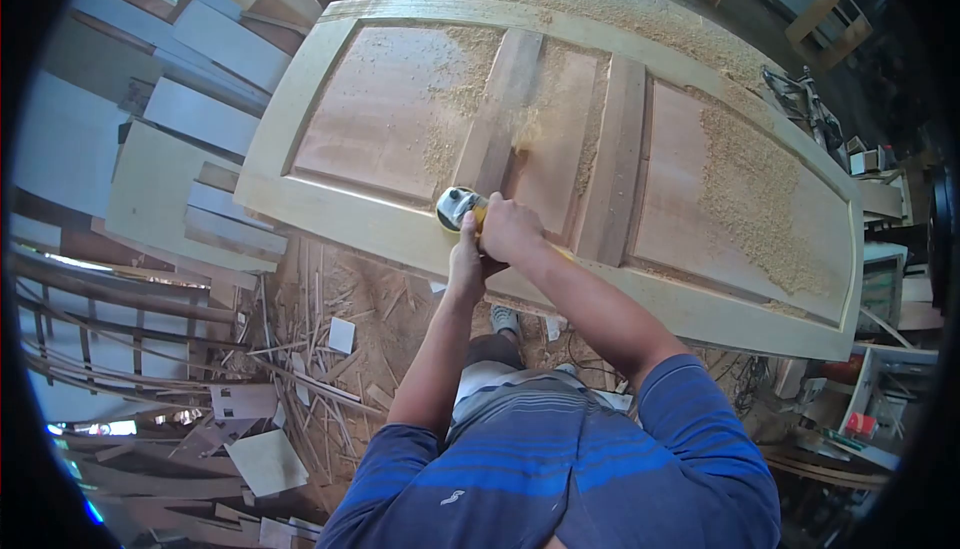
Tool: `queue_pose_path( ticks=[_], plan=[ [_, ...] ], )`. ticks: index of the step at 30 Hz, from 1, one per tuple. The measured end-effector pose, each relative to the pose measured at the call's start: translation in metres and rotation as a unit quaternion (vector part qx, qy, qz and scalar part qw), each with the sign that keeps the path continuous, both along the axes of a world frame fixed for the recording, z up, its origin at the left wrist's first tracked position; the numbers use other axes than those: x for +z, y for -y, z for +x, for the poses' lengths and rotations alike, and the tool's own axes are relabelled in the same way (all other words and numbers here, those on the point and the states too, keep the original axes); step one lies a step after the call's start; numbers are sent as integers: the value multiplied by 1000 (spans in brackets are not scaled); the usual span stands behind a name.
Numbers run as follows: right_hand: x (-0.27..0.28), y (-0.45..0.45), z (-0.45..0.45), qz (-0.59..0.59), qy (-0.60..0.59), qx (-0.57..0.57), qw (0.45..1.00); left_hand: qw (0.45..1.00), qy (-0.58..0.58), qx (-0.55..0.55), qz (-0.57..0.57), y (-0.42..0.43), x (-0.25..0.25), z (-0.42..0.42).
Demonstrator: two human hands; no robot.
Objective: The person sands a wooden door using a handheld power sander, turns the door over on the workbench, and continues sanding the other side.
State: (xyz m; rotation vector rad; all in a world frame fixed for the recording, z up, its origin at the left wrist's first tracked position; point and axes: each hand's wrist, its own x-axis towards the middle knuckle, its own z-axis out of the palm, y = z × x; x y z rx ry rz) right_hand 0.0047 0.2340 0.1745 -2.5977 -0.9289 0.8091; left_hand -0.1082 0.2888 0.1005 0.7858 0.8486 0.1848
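Observation:
A yellow angle grinder (460,207) with a silver head rests against the near rail of a wooden panelled door (350,207). My right hand (512,229) is wrapped round its yellow body. My left hand (466,261) grips it lower down, close beside the head, with the thumb pointing up. The grinder's disc is mostly hidden under the head. Beyond the hands, pale dust blurs over the door's middle stile (500,114). Wood shavings (750,199) lie across the recessed panels, thickest on the right one.
Boards and sheets (200,129) lean in stacks at the left. Offcuts and thin strips (340,289) litter the floor by my feet. Metal clamps or tools (805,109) stand past the door's far right edge. An open box-like frame (880,389) sits at the right.

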Motion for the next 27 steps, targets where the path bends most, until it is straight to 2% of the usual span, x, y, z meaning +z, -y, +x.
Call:
queue_pose_path(
  ticks=[6,10,15,18,22,25,27],
  plan=[
    [4,-19,64,-31,32,-64,997,998,25,-56,-13,-23,-6,78],
    [3,-34,102,-29,53,-102,993,995,76,-53,-27,-41,-3,125],
    [-2,-52,142,-13,57,-148,987,995,29,-91,15,-57,22,163],
    [3,-50,146,-13,40,-129,991,996,36,-86,17,-57,20,167],
    [1,-35,116,-15,10,-57,998,992,106,-32,-53,-40,-7,128],
    [-1,-23,76,1,20,27,999,1000,23,11,-18,-17,5,76],
    [-8,-20,53,9,26,84,996,999,7,38,-13,-2,11,45]
  ],
)
